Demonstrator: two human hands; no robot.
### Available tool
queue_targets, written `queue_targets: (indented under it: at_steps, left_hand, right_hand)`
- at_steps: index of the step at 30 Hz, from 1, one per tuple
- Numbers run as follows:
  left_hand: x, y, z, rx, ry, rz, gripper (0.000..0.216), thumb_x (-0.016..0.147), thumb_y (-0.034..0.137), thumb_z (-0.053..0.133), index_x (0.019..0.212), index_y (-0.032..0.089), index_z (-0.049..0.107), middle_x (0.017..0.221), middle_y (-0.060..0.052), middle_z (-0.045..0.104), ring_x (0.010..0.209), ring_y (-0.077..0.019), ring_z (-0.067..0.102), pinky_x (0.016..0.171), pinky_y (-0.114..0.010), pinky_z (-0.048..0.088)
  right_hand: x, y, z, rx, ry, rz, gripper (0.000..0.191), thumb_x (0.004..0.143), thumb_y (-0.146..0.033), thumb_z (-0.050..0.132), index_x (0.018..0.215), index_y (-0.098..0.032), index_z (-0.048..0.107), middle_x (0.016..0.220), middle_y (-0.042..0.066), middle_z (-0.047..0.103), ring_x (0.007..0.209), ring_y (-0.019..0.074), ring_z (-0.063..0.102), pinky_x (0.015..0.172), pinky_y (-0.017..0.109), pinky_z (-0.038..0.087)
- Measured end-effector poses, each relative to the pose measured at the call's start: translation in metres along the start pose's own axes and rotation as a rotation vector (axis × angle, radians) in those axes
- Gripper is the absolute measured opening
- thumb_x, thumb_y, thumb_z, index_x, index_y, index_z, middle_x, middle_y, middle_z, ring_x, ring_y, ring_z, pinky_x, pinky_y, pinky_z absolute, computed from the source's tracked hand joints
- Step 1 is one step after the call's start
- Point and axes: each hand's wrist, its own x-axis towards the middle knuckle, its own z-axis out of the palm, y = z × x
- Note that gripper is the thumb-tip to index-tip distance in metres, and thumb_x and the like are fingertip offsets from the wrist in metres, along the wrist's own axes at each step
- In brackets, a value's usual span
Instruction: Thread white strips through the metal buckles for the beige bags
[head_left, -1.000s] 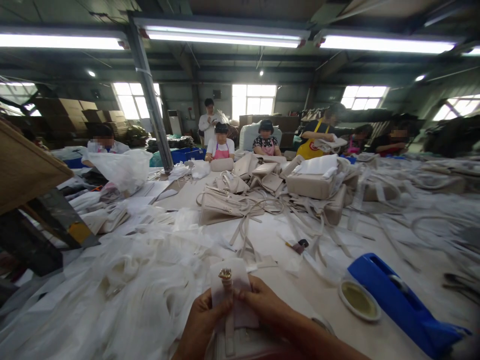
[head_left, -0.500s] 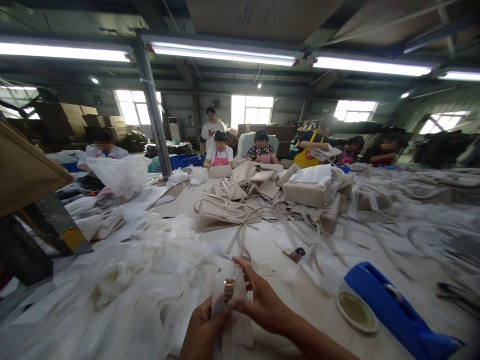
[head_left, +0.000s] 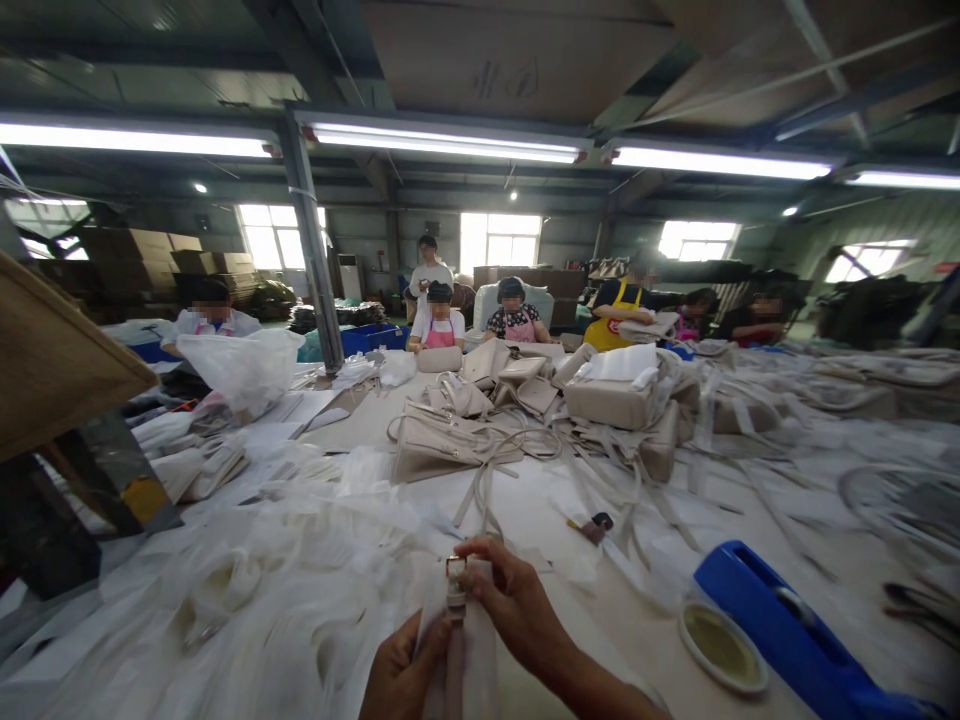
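Observation:
A pale strap (head_left: 455, 660) with a small metal buckle (head_left: 455, 568) at its far end lies over a translucent white wrapping sheet (head_left: 484, 640), low in the middle of the view. My left hand (head_left: 405, 665) is closed around the strap and sheet from the left, its thumb pressed on the strap below the buckle. From the right, my right hand (head_left: 517, 605) pinches the buckle end between thumb and forefinger. Part of the sheet is hidden behind the fingers.
Crumpled white wrapping (head_left: 277, 610) covers the left. Beige handbags (head_left: 450, 440) are piled ahead. At right lie a blue tape dispenser (head_left: 780, 630) and a tape roll (head_left: 724, 648). A steel post (head_left: 311, 240) rises at the table; co-workers (head_left: 439, 325) sit and stand beyond.
My right hand's fingers have closed in on the buckle from beside it. The buckle now stands up at the strap's end. The camera view has tilted up slightly.

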Motion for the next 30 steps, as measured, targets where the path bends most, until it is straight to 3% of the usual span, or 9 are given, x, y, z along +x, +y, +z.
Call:
queue_targets:
  at_steps: [4, 9, 11, 14, 19, 21, 24, 27, 30]
  left_hand:
    - [-0.001, -0.003, 0.001, -0.034, -0.012, -0.044, 0.050, 0.073, 0.057, 0.065, 0.100, 0.015, 0.070, 0.081, -0.006, 0.071, 0.073, -0.0225, 0.060, 0.067, -0.030, 0.048]
    - [0.000, 0.006, 0.001, -0.044, -0.028, -0.025, 0.045, 0.079, 0.054, 0.059, 0.101, 0.015, 0.067, 0.099, -0.009, 0.070, 0.084, -0.0262, 0.061, 0.068, -0.032, 0.049]
    - [0.005, 0.019, -0.005, 0.103, -0.032, 0.054, 0.043, 0.084, 0.052, 0.053, 0.106, 0.017, 0.064, 0.094, -0.006, 0.069, 0.084, -0.0245, 0.059, 0.076, -0.033, 0.048]
    - [0.020, 0.049, -0.017, 0.525, -0.058, 0.216, 0.033, 0.091, 0.045, 0.042, 0.100, 0.022, 0.063, 0.081, -0.001, 0.066, 0.074, -0.0210, 0.057, 0.068, -0.030, 0.042]
    - [0.052, 0.090, -0.018, 0.901, -0.262, 0.333, 0.012, 0.079, 0.020, 0.057, 0.075, 0.024, 0.068, 0.070, -0.001, 0.066, 0.070, -0.0225, 0.056, 0.067, -0.032, 0.030]
    - [0.061, 0.095, -0.010, 0.852, -0.314, 0.317, 0.009, 0.074, 0.020, 0.062, 0.077, 0.025, 0.070, 0.068, -0.002, 0.066, 0.072, -0.0239, 0.057, 0.069, -0.033, 0.031]
    - [0.066, 0.085, -0.003, 0.676, -0.285, 0.244, 0.024, 0.078, 0.032, 0.063, 0.100, 0.025, 0.065, 0.083, -0.003, 0.067, 0.076, -0.0234, 0.060, 0.069, -0.032, 0.040]
    - [0.057, 0.055, -0.009, 0.411, -0.110, 0.052, 0.048, 0.085, 0.050, 0.047, 0.119, 0.015, 0.048, 0.102, -0.012, 0.062, 0.085, -0.0240, 0.064, 0.072, -0.035, 0.050]
    - [0.043, 0.013, -0.018, 0.180, -0.057, -0.166, 0.064, 0.080, 0.066, 0.047, 0.114, 0.012, 0.048, 0.094, -0.014, 0.062, 0.072, -0.0215, 0.064, 0.062, -0.032, 0.050]
  right_hand:
    - [0.002, 0.000, 0.000, -0.089, 0.068, -0.009, 0.017, 0.083, -0.035, 0.057, 0.089, -0.020, 0.064, 0.064, -0.004, 0.053, 0.058, 0.0091, 0.042, 0.055, 0.022, 0.031]
    - [0.006, -0.003, -0.002, -0.156, 0.076, 0.001, 0.013, 0.082, -0.031, 0.058, 0.085, -0.019, 0.062, 0.065, -0.004, 0.055, 0.061, 0.0100, 0.046, 0.057, 0.022, 0.033]
    - [0.004, -0.006, -0.006, -0.152, 0.037, -0.003, 0.011, 0.083, -0.029, 0.057, 0.085, -0.019, 0.061, 0.071, -0.002, 0.059, 0.065, 0.0113, 0.051, 0.061, 0.023, 0.038]
    - [0.001, -0.011, -0.018, -0.188, -0.047, -0.024, 0.014, 0.084, -0.031, 0.055, 0.088, -0.019, 0.061, 0.084, 0.001, 0.065, 0.078, 0.0140, 0.059, 0.072, 0.025, 0.045]
    - [0.009, -0.024, -0.035, -0.457, 0.012, -0.124, 0.072, 0.073, -0.037, 0.069, 0.136, -0.027, 0.036, 0.121, 0.006, 0.059, 0.105, 0.0202, 0.057, 0.089, 0.033, 0.044]
    - [0.016, -0.031, -0.038, -0.566, -0.089, -0.221, 0.062, 0.076, -0.032, 0.066, 0.133, -0.031, 0.042, 0.117, 0.003, 0.062, 0.102, 0.0198, 0.059, 0.088, 0.032, 0.043]
    - [0.024, -0.032, -0.044, -0.662, -0.124, -0.248, 0.023, 0.087, -0.028, 0.049, 0.106, -0.029, 0.061, 0.095, 0.001, 0.069, 0.089, 0.0189, 0.063, 0.079, 0.030, 0.043]
    - [0.027, -0.014, -0.055, -0.530, 0.067, -0.089, 0.018, 0.087, -0.032, 0.046, 0.087, -0.022, 0.061, 0.077, 0.001, 0.066, 0.072, 0.0171, 0.061, 0.067, 0.028, 0.043]
    - [0.026, 0.014, -0.065, -0.209, 0.145, 0.139, 0.013, 0.080, -0.031, 0.049, 0.081, -0.019, 0.055, 0.069, 0.000, 0.059, 0.064, 0.0156, 0.057, 0.057, 0.026, 0.044]
